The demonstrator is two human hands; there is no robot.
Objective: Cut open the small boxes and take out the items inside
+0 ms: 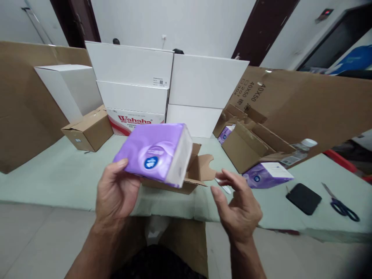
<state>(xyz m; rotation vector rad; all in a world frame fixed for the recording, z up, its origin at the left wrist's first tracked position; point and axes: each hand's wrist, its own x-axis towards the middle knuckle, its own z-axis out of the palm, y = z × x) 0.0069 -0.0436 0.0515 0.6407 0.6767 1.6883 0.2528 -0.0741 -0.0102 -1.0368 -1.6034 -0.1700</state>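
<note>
My left hand (117, 190) grips the left end of a purple tissue pack (154, 149), thumb on top and fingers beneath. The pack is tilted in the air and bears a round blue logo; its pale end faces right. Below and behind it an open brown cardboard box (193, 180) stands on the table, its right flap (206, 167) folded outward. The pack hides much of the box's opening. My right hand (238, 203) hovers to the right of the box, fingers curved and apart, with nothing in it. A slim white object (223, 186) lies behind its fingertips.
On the pale green table (52, 174), a closed brown box (88, 130) sits at left. White cartons (136, 69) stand at the back. Rightward are open brown boxes (247, 145), another purple tissue pack (267, 176), a clear bottle (300, 151), a black pouch (303, 198) and scissors (341, 205).
</note>
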